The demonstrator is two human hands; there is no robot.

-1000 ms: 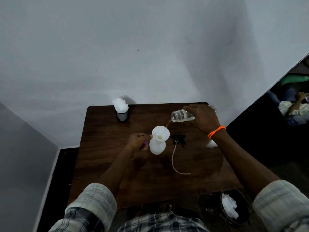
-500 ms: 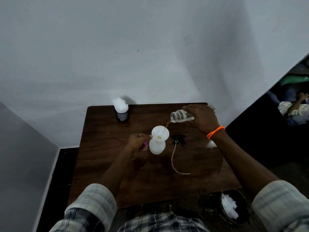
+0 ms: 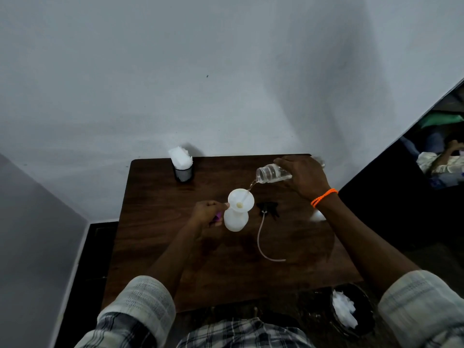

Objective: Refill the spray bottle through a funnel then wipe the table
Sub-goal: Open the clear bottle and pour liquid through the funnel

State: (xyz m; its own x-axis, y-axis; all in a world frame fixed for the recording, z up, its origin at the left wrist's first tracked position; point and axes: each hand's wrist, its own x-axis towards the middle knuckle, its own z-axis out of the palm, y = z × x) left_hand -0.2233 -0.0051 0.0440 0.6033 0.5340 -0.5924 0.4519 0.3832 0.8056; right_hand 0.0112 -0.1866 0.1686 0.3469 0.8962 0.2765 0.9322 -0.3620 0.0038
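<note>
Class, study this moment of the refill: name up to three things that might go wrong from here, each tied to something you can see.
1. The stream from the tilted clear bottle lands near the funnel rim; a slight drift of the right hand may spill onto the table.
2. The funnel hides the white spray bottle, so overfilling could go unnoticed.
3. The left hand steadies it only from one side; a nudge might tip it.

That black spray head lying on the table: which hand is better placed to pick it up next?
Probably the right hand: once it sets the clear bottle down, the spray head lies just below it. The left hand steadies the white bottle.
</note>
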